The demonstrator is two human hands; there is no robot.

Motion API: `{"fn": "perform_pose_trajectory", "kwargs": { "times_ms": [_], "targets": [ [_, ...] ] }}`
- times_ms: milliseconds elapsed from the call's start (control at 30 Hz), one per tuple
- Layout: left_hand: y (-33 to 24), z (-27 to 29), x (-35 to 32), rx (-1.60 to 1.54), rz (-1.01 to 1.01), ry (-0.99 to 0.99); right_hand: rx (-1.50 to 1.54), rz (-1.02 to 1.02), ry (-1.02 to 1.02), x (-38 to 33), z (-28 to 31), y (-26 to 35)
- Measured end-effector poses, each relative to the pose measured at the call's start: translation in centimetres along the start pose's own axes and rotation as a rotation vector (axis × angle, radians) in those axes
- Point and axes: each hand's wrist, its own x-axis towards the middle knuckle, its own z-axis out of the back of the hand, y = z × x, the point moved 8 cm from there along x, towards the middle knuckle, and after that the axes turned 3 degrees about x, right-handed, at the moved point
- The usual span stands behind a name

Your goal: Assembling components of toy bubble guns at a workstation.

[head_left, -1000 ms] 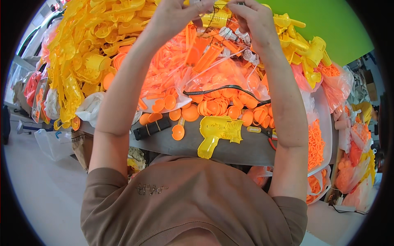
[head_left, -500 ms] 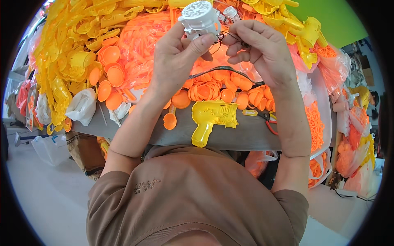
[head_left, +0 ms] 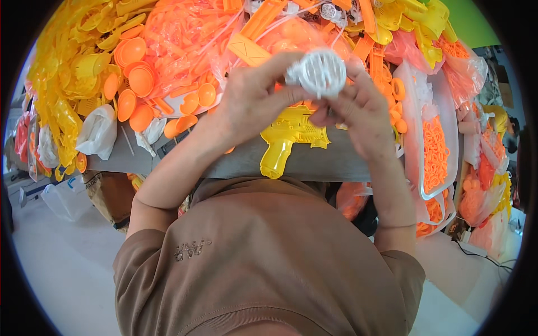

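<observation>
Item: white round grille part [head_left: 321,71], held above yellow toy gun [head_left: 291,137].
Left hand [head_left: 252,103]: grasping its left edge.
Right hand [head_left: 358,115]: pinching its right underside; both equally near.

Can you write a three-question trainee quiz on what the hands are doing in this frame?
1. True or false: the white round grilled part is held by both the left hand and the right hand.
2. What lies on the grey table edge directly below the hands?
A. the yellow toy gun body
B. a blue bucket
C. a pair of scissors
3. Fill in: the clear tray to the right holds small ______ rings.

Key
1. True
2. A
3. orange
</observation>
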Motion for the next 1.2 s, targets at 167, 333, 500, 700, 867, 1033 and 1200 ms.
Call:
{"fn": "perform_pose_trajectory", "kwargs": {
  "times_ms": [167, 333, 500, 700, 867, 1033, 1200],
  "targets": [
    [0.9, -3.1, -1.8, 0.150, -0.128, 0.149, 0.220, -0.307, -0.123, -3.5, 1.4, -7.0],
    [2.2, -3.8, -2.2, 0.127, -0.024, 0.241, 0.186, -0.437, -0.072, -4.3, 1.3, -8.5],
    [3.3, -3.8, -2.8, 0.152, -0.010, 0.205, -0.337, -0.387, -0.155, -3.9, 2.1, -7.4],
    [4.3, -4.1, -4.0, 0.129, 0.256, 0.160, -0.312, -0.317, -0.393, -5.7, 2.0, -9.3],
    [4.7, -4.6, -4.7, 0.137, 0.236, 0.102, -0.345, -0.142, -0.490, -6.7, 1.7, -9.8],
    [5.2, -4.8, -4.7, 0.141, 0.279, 0.093, -0.377, 0.019, -0.492, -7.0, 1.8, -10.4],
    [5.1, -4.7, -4.8, 0.153, 0.269, 0.082, -0.650, 0.259, -0.497, -7.1, 0.6, -8.8]
  ]
}}
